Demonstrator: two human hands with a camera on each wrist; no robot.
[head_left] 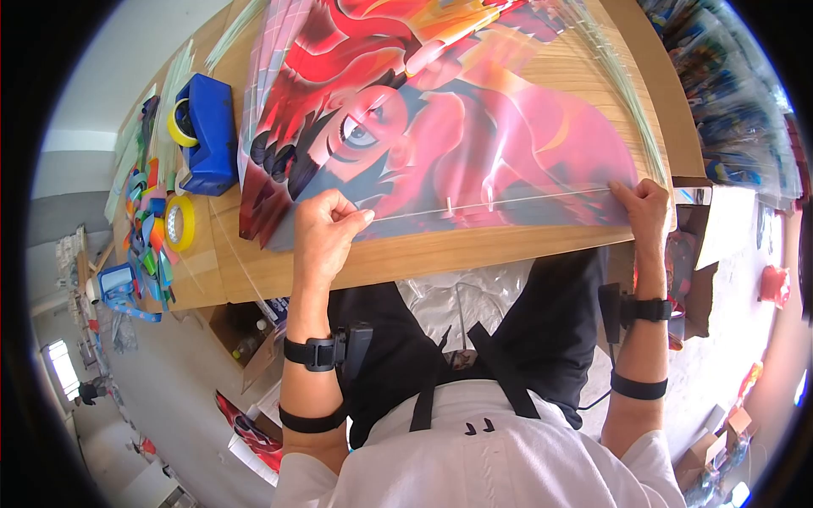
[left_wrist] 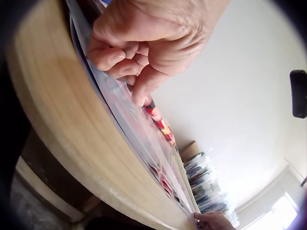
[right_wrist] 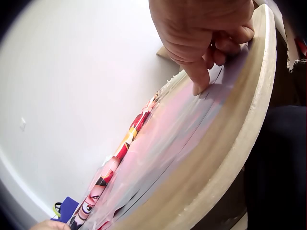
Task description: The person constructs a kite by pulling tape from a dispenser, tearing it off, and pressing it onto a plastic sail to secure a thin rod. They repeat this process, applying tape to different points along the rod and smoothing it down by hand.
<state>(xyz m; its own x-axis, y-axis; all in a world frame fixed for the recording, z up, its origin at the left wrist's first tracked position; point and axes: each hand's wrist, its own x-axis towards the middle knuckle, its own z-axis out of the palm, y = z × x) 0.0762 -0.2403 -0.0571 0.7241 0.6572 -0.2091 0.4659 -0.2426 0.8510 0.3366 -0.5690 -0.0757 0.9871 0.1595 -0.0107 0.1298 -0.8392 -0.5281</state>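
A printed translucent sheet (head_left: pixel 525 152) with a red and pink character picture lies on the wooden table. Across its near part runs a thin pale strip (head_left: pixel 542 198), with two small white marks by its middle. The left hand (head_left: pixel 323 237) pinches the strip's left end between thumb and fingers at the sheet's near left; in the left wrist view the hand (left_wrist: pixel 153 40) hangs just over the sheet. At the sheet's near right corner the right hand (head_left: pixel 646 213) holds the other end, its thumb on the strip and other fingers curled, as the right wrist view shows the hand (right_wrist: pixel 206 36).
On the left stand a blue tape dispenser (head_left: pixel 212 131), a yellow tape roll (head_left: pixel 179 223) and a pile of coloured scraps (head_left: pixel 148 229). Thin pale rods (head_left: pixel 622 80) lie along the table's right side. Plastic-wrapped bundles (head_left: pixel 732 110) are beyond it. The table edge (head_left: pixel 440 262) is near the lap.
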